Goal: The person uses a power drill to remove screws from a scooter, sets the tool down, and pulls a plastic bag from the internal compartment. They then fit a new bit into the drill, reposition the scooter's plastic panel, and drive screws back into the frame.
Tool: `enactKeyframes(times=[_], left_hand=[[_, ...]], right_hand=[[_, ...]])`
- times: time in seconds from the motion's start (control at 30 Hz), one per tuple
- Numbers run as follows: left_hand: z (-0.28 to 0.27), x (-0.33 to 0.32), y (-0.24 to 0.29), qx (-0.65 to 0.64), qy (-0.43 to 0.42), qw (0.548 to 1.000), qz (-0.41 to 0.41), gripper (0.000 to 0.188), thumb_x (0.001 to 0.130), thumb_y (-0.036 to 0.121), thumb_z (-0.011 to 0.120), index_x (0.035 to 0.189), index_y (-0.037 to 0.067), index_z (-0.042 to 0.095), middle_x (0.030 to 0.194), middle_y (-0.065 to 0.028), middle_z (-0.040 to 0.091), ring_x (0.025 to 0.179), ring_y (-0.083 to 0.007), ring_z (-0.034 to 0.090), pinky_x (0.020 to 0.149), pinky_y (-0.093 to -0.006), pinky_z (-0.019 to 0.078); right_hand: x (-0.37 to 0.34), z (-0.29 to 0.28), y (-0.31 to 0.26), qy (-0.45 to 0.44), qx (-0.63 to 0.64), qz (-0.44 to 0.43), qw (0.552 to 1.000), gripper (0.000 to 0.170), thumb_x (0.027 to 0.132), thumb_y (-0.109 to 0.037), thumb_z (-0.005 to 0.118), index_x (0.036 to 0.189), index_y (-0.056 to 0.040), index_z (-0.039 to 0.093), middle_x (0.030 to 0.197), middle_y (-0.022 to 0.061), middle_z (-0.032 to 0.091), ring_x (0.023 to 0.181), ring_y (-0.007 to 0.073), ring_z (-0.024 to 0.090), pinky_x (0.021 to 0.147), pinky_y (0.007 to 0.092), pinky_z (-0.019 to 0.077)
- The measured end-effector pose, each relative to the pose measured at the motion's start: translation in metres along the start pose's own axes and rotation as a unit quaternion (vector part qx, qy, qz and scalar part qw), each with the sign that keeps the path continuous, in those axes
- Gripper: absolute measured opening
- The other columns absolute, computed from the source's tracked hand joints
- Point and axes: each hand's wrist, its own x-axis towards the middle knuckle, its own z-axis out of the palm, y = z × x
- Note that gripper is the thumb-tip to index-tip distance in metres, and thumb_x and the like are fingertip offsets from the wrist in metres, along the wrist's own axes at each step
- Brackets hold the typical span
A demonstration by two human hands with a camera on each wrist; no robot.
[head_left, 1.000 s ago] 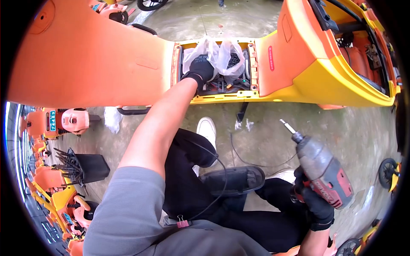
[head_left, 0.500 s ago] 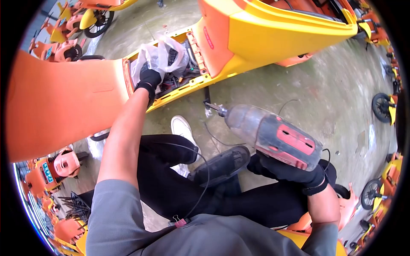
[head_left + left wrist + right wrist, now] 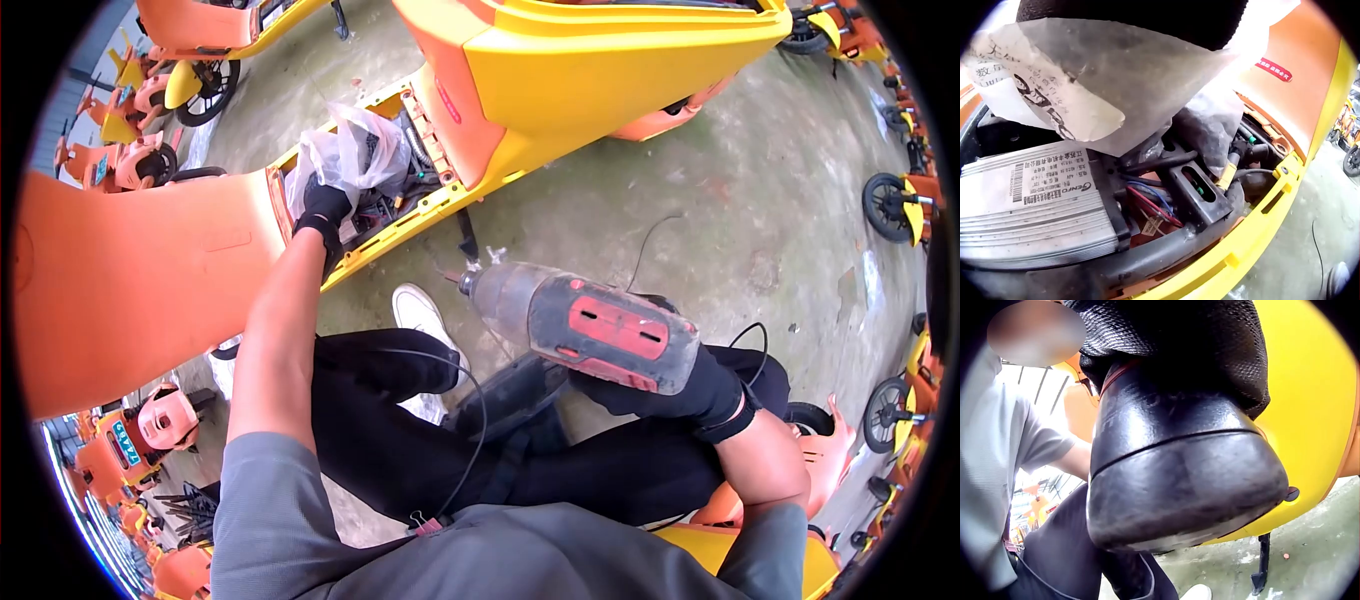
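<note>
My left hand (image 3: 325, 203), in a black glove, reaches into a clear plastic bag (image 3: 326, 160) in the open compartment of an orange and yellow scooter (image 3: 170, 240). Its fingers are hidden by the bag; I cannot tell whether they hold anything. A second plastic bag (image 3: 385, 158) sits beside it. In the left wrist view, the bag with printed writing (image 3: 1116, 75) hangs over a finned metal controller box (image 3: 1035, 212) and wires (image 3: 1154, 206). My gloved right hand (image 3: 685, 395) grips a red and grey impact driver (image 3: 590, 320), its bit pointing toward the scooter. The driver's dark base (image 3: 1185, 487) fills the right wrist view.
The scooter's yellow frame edge (image 3: 405, 222) borders the compartment. A kickstand (image 3: 467, 235) reaches the concrete floor (image 3: 750, 240). A black cable (image 3: 480, 410) runs from a clip at my shirt across my lap. Parked scooters (image 3: 885, 400) stand around.
The view has turned, so the scooter now slants. My right hand has raised the impact driver and swung it leftward, its bit now pointing left. My left hand has stayed at the bag.
</note>
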Motion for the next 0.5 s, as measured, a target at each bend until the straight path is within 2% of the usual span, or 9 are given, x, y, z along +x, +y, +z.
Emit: enactKeyframes(times=[0.1,0.17,0.2,0.27,0.3,0.33,0.4,0.47,0.5], left_hand=[[0.0,-0.001,-0.002,0.008,-0.009,1.0,-0.018,0.064,0.085,0.054,0.048,0.131,0.009,0.05,0.13,-0.0197,0.053,0.121,-0.0343,0.049,0.101,-0.0374,0.0362],[-0.007,-0.001,-0.005,-0.008,-0.058,0.998,-0.018,0.068,0.086,0.056,0.045,0.136,0.009,0.045,0.136,-0.0205,0.048,0.127,-0.0341,0.044,0.104,-0.0355,0.0323],[-0.01,-0.004,-0.004,0.001,-0.045,0.999,0.006,0.064,0.085,0.053,0.048,0.13,0.008,0.05,0.13,-0.0211,0.052,0.122,-0.0348,0.048,0.101,-0.0368,0.0356],[-0.019,-0.007,-0.001,0.002,-0.012,0.998,0.062,0.056,0.084,0.048,0.053,0.122,0.007,0.057,0.12,-0.0218,0.059,0.113,-0.0357,0.055,0.095,-0.039,0.0408],[-0.018,-0.008,0.0,0.048,0.083,0.991,0.092,0.047,0.082,0.044,0.057,0.11,0.007,0.063,0.107,-0.0217,0.064,0.1,-0.0367,0.06,0.087,-0.0417,0.0446],[-0.016,-0.002,-0.006,0.03,0.107,0.991,0.078,0.043,0.081,0.042,0.058,0.105,0.007,0.066,0.101,-0.0211,0.066,0.095,-0.0373,0.061,0.084,-0.0426,0.0458],[-0.034,-0.015,0.011,0.04,0.075,0.994,0.072,0.033,0.086,0.032,0.054,0.103,0.006,0.065,0.105,-0.0206,0.065,0.099,-0.0365,0.06,0.086,-0.0437,0.0448],[-0.045,-0.019,0.018,0.03,0.069,0.995,0.066,0.032,0.085,0.034,0.055,0.098,0.006,0.067,0.102,-0.0205,0.066,0.094,-0.036,0.061,0.082,-0.0444,0.0461],[-0.052,-0.025,0.025,0.029,0.085,0.993,0.073,0.029,0.084,0.03,0.059,0.094,0.004,0.066,0.092,-0.0196,0.067,0.088,-0.0362,0.062,0.079,-0.0426,0.0476]], right_hand=[[-0.002,0.001,0.002,-0.005,-0.003,-0.002,1.0,0.05,0.079,-0.004,0.068,0.125,0.0003,0.052,0.118,0.0129,0.062,0.105,0.0225,0.061,0.093,0.0299,0.0447],[-0.007,0.001,0.008,-0.017,0.082,0.055,0.995,0.053,0.076,-0.003,0.069,0.127,0.0001,0.051,0.119,0.0129,0.062,0.105,0.023,0.061,0.094,0.0301,0.0439],[-0.008,0.002,0.007,-0.022,0.086,0.053,0.995,0.053,0.076,-0.003,0.069,0.127,0.0001,0.051,0.119,0.0129,0.062,0.105,0.023,0.061,0.094,0.0301,0.0439],[-0.01,0.002,0.004,-0.002,0.132,0.111,0.985,0.056,0.073,-0.003,0.07,0.126,0.0004,0.052,0.119,0.0131,0.062,0.105,0.0233,0.061,0.094,0.0311,0.0438],[-0.012,0.005,0.007,0.002,0.113,0.117,0.987,0.054,0.072,-0.005,0.072,0.123,-0.0005,0.055,0.117,0.0135,0.062,0.103,0.0252,0.062,0.093,0.0321,0.0457],[-0.011,0.004,0.007,-0.006,0.116,0.114,0.987,0.054,0.072,-0.005,0.072,0.123,-0.0005,0.055,0.117,0.0135,0.062,0.103,0.0252,0.062,0.093,0.0321,0.0457],[-0.005,0.002,0.005,-0.03,-0.093,0.003,0.995,0.05,0.071,-0.006,0.074,0.118,-0.0023,0.058,0.115,0.0135,0.063,0.1,0.0275,0.062,0.089,0.0332,0.0482],[-0.003,0.005,0.003,-0.015,-0.082,-0.011,0.996,0.045,0.071,-0.008,0.075,0.114,-0.0041,0.061,0.112,0.0132,0.063,0.097,0.0294,0.063,0.086,0.0342,0.0498],[-0.003,0.004,0.0,-0.018,-0.049,0.034,0.998,0.044,0.071,-0.009,0.075,0.113,-0.0044,0.061,0.111,0.0129,0.064,0.096,0.0293,0.063,0.086,0.0343,0.0498]])
